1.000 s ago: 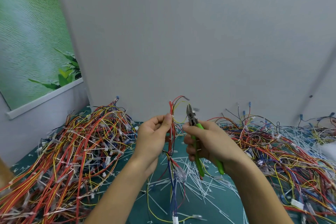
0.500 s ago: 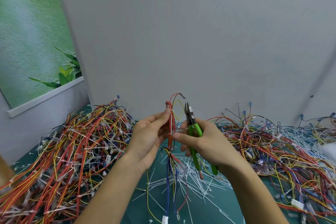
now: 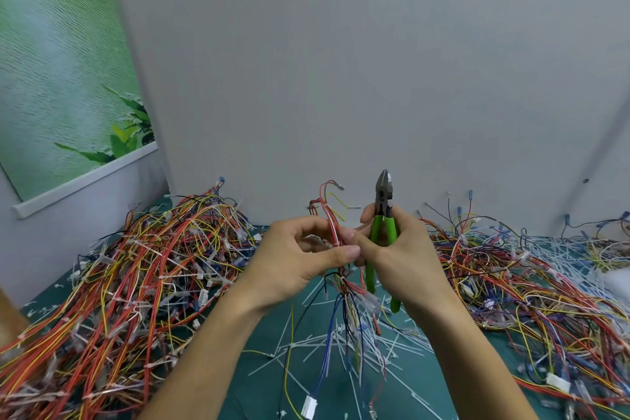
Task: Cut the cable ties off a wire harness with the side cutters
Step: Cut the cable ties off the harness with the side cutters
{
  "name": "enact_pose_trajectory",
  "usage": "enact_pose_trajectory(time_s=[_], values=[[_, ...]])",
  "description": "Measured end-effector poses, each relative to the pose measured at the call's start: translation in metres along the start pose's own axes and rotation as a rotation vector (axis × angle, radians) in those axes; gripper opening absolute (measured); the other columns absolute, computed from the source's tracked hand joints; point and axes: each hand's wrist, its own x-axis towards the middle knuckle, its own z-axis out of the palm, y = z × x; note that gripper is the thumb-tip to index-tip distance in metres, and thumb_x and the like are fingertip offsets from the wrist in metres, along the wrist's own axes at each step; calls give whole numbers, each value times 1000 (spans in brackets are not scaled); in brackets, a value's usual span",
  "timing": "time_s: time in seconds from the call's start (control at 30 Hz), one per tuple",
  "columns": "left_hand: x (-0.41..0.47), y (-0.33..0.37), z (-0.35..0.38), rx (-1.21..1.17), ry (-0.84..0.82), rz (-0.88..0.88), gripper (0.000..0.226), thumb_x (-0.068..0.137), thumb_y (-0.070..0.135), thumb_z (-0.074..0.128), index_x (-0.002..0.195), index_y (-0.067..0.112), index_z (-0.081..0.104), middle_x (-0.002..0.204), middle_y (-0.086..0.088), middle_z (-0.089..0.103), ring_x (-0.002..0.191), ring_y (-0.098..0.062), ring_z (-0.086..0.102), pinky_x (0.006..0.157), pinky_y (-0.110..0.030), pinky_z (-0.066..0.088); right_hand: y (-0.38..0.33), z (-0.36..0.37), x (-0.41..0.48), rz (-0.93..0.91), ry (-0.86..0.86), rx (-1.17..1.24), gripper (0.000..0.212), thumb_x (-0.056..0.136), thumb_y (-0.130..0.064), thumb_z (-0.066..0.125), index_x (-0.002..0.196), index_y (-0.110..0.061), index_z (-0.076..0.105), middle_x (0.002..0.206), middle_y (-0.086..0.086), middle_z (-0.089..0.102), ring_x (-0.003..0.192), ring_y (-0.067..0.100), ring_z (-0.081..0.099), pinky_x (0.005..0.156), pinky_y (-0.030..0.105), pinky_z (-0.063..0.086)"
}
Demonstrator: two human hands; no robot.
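Note:
My left hand [image 3: 293,256] pinches a thin wire harness [image 3: 332,225] of red, white and yellow wires and holds it upright above the table. Its lower wires [image 3: 344,314], blue, black and red, hang down to a white connector [image 3: 309,406]. A white cable tie [image 3: 335,245] circles the bundle right at my fingertips. My right hand [image 3: 399,256] grips the green-handled side cutters [image 3: 383,232], jaws pointing up and closed, just right of the harness. Its forefinger and thumb also reach onto the bundle at the tie.
A big heap of tied harnesses [image 3: 129,283] fills the left of the green mat [image 3: 259,382]. Another tangle of wires [image 3: 531,290] lies on the right. Cut white cable ties [image 3: 385,348] litter the mat between them. A grey wall [image 3: 341,78] stands close behind.
Both hands have come together around the harness. The cutters have swung upright and shifted right of the bundle, and my right fingertips have moved onto the wires at the tie.

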Motion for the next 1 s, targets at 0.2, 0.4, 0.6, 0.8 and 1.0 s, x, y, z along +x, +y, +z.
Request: enact_pose_trajectory(time_s=[0.2,0.4,0.6,0.8,1.0], values=[[2,-2,-7,179,-2,76,22,78,20,83,95,33,78,91,2,78,80,-24,76,76,-35,63,-2,-1,-1,-32,-3,-16,23,87,-9,81,91,-13,59,70,11,73,58,14,69,60,27,58],[3,-8,0,299,9,112,20,87,33,63,102,43,74,92,14,77,85,-6,75,78,-29,61,0,-1,0,-49,1,-19,23,89,-8,79,94,-13,57,67,6,74,61,13,72,58,20,55],[4,-13,9,122,13,105,18,92,28,65,107,25,74,102,4,77,94,-18,76,79,-39,63,1,-6,3,-53,17,-93,21,91,-11,77,94,-19,58,68,-1,72,60,7,70,60,19,55],[8,-18,14,-37,42,66,7,94,9,70,100,8,71,89,-3,77,81,-18,74,68,-29,60,3,-10,5,-52,-3,-129,20,92,-13,76,94,-20,58,70,2,73,61,12,71,61,24,58],[9,-21,15,-93,-1,6,4,94,3,67,90,4,69,75,-1,74,67,-10,69,64,-20,55,5,-8,5,-78,5,-138,25,90,-8,78,91,-22,58,69,1,73,59,8,69,59,21,54]])
